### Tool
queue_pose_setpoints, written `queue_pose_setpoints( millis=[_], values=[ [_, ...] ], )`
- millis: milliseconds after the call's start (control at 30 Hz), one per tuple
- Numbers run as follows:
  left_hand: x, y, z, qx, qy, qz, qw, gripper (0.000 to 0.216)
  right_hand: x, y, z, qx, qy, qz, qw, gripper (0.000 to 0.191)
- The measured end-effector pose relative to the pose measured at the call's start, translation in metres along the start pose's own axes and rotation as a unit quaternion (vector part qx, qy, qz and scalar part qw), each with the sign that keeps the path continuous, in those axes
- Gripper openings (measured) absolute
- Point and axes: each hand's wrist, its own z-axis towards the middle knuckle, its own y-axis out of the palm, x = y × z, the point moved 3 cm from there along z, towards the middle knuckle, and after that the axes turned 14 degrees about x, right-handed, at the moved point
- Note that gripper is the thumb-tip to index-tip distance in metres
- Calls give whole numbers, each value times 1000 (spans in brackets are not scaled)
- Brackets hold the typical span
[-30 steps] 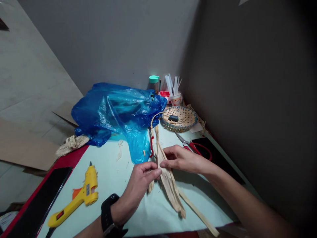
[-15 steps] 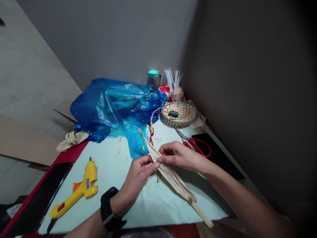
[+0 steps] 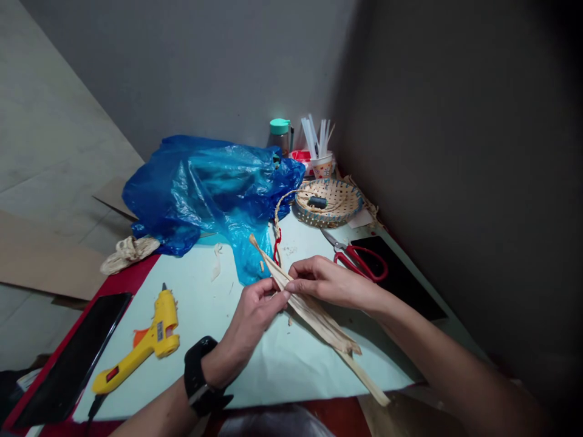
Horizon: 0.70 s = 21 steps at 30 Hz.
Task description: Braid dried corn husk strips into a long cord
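Pale tan husk strips [image 3: 319, 318] slant across the centre of the head view. Their upper end points toward the blue plastic bag [image 3: 204, 188] and their lower end trails to the near edge of the table [image 3: 200, 315]. The left hand [image 3: 252, 309], with a black watch [image 3: 198, 376] on its wrist, has thumb and fingers pinched together on the strips. The right hand [image 3: 328, 282] grips them just beside it, fingers likewise clamped. A yellow glue gun [image 3: 146, 346] lies at lower left. Red scissors [image 3: 359, 258] and a woven basket [image 3: 328, 203] sit above and right of the hands.
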Motion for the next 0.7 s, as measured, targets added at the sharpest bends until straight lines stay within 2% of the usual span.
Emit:
queue_pose_setpoints(
  millis=[233, 500, 700],
  values=[
    [-9, -4, 3, 1, 11, -1, 1000, 16, 3, 4, 1, 10, -2, -21, 1000, 23],
    [-14, -7, 5, 26, 1, -13, 1000, 11, -11, 4, -4, 45, -4, -93, 995, 21],
    [-5, -4, 2, 31, 0, 4, 999, 19, -6, 8, -2, 17, 5, -60, 998, 19]
  ],
)
